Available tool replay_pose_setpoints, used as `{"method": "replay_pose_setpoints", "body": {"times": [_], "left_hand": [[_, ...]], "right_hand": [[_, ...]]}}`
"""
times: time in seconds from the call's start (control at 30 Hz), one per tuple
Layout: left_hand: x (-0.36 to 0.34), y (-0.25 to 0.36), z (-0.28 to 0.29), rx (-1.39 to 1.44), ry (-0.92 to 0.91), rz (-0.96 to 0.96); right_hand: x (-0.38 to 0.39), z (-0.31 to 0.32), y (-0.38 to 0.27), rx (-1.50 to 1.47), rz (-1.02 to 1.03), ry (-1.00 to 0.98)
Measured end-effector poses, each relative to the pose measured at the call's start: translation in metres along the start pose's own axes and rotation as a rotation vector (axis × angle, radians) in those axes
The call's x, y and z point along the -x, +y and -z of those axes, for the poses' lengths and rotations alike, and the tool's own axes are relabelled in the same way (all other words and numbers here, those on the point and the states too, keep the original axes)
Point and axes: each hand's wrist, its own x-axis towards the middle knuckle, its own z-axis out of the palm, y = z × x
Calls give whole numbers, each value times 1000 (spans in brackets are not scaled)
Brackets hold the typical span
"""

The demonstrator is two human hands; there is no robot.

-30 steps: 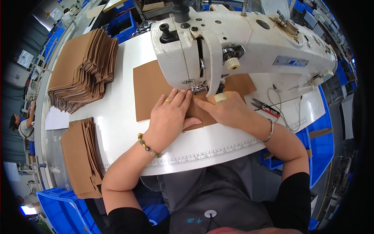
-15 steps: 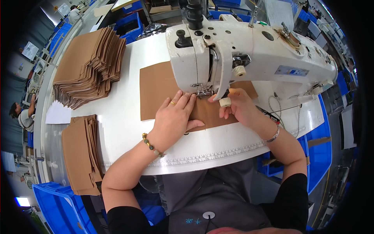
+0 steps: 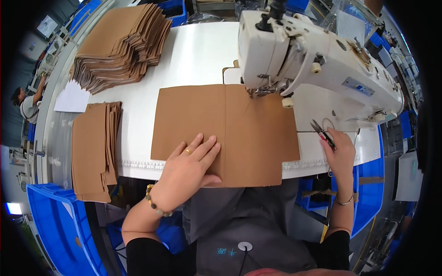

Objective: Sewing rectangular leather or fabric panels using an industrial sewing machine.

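Observation:
A flat brown panel lies on the white sewing table, with a straight seam line down its middle and a notch at its near right corner. My left hand rests flat on its near left part, fingers stretched out. To the right of the panel, my right hand is closed round a pair of thread snips, their blades apart and pointing away from me. The white sewing machine stands over the far right part of the panel, its presser foot at the panel's far edge.
At the far left rises a tall pile of brown panels, with white paper beside it. A smaller brown stack overhangs the table's left side. Blue bins stand lower left and right. A person works in the left background.
The panel has come out from under the machine head toward me. My left hand moved nearer with it. My right hand left the needle area and took hold of the snips.

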Motion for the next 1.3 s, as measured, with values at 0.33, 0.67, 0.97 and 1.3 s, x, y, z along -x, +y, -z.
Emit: {"method": "replay_pose_setpoints", "body": {"times": [0.33, 0.67, 0.97, 1.3], "left_hand": [[-4, 8, -19, 280, 307, 224], [-15, 17, -30, 443, 447, 324], [-14, 16, -38, 668, 568, 352], [24, 0, -27, 1225, 308, 400]], "right_hand": [[4, -19, -19, -381, -231, 126], [-27, -28, -148, -563, 44, -315], [-28, -49, -180, -352, 194, -260], [-25, -44, -154, -349, 63, -160]]}}
